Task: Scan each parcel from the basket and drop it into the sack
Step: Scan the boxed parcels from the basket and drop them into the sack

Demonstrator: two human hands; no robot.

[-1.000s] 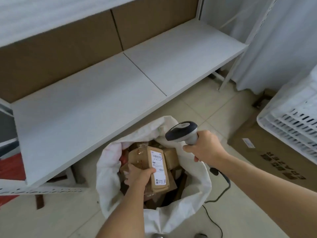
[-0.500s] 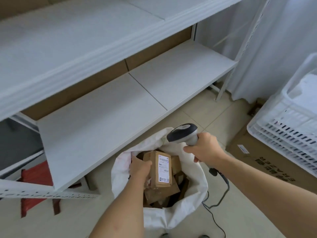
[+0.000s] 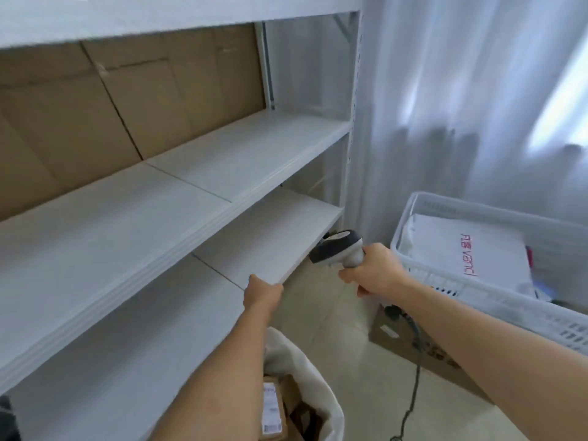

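Head view looks down past two bare forearms toward white shelving. Left hand [image 3: 262,294] is raised in front of the lower shelf [image 3: 270,246], fingers loosely curled and holding nothing; whether it touches the shelf edge is unclear. Right hand [image 3: 374,272] is wrapped around the handle of a grey barcode scanner [image 3: 339,248], whose cable [image 3: 413,386] trails down to the tiled floor [image 3: 321,313]. At the bottom edge the white sack [image 3: 305,364] stands open with a brown parcel [image 3: 272,409] inside, its white label facing up. At the right, a white plastic basket [image 3: 471,288] holds a white mailer bag [image 3: 461,249] with red lettering and rests on a cardboard box [image 3: 401,342].
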